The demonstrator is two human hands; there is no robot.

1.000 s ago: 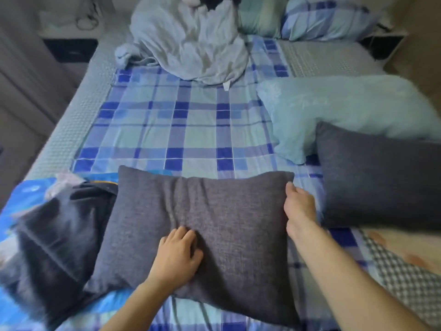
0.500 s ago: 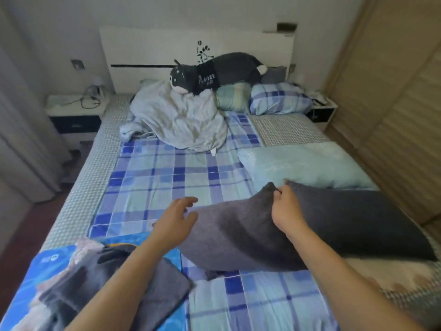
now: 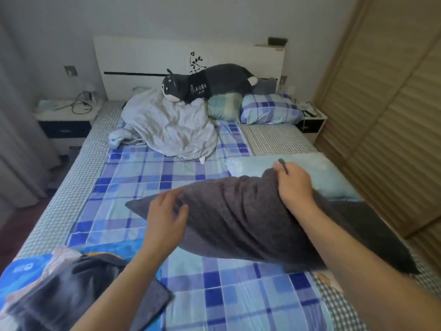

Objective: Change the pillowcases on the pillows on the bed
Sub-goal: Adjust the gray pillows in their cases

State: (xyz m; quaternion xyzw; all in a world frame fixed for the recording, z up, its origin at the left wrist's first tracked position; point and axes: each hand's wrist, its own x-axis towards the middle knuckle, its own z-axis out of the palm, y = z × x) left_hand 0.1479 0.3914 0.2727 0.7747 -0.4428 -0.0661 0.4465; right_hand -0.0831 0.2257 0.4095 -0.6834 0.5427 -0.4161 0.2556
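Lower left of the frame: a heap of dark grey cloth lying over a bright blue printed fabric at the near corner of the bed. Lower centre: blue, white and pale green checked bedsheet spread flat.

Centre of the frame: dark grey woven pillow lifted clear of the sheet, tilted, its left corner pointing toward the frame's left and its right end higher. Right hand, centre right: grip closed, fingers curled round the pillow's upper right corner, pinching the grey fabric at the top edge. Left hand, centre left: grip wide, fingers spread and fairly straight, palm against the near face of the pillow close to its left corner; thumb apart from the fingers, nothing clasped.

Right of centre, partly behind the lifted pillow and the right forearm: second dark grey pillow lying on the bed toward the right edge. Just beyond it: pale blue pillow lying flat, touching the second grey one.

Upper centre: crumpled light grey-blue bedding piled on the sheet; on top of it and the pillows behind, a dark grey plush animal lying sideways. Beside it to the right: blue checked pillow against the white headboard. Upper left: white bedside cabinet with cables on top. Right edge: wooden slatted wardrobe doors.
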